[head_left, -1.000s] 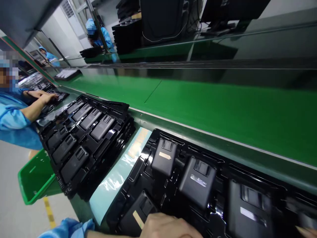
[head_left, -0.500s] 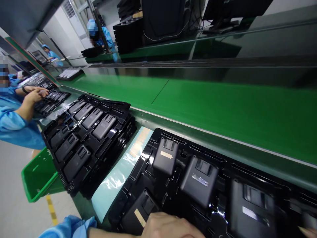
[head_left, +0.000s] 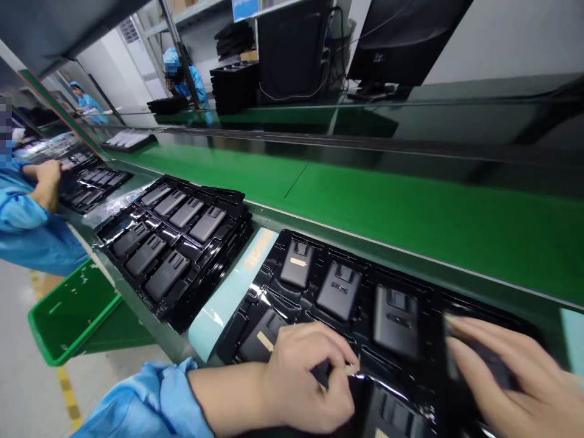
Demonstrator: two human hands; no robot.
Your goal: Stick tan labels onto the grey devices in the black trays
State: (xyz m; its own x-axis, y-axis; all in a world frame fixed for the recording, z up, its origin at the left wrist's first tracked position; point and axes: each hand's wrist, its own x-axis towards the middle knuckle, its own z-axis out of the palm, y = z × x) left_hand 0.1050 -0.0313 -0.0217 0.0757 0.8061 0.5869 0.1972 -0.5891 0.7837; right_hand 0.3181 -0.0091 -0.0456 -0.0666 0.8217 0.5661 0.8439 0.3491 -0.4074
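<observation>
My left hand is over the near row of a black plastic tray, thumb and forefinger pinching a small tan strip. Next to it lies a dark grey case bearing a tan strip; another grey case sits at the bottom edge. Three grey cases stand in the far row: the left case has a tan strip, the middle case and the right case show a dark slot. My right hand is blurred over the tray's right part, fingertips close together at something greyish I cannot make out.
A stack of black trays with similar cases stands left, beyond a pale blue sheet. A green conveyor belt runs behind. Below left is a green bin. A co-worker in blue handles trays at far left.
My left hand has risen into fuller view and now shows a pinched tan strip. My right hand has come in from the right edge over the tray. The camera view has shifted.
</observation>
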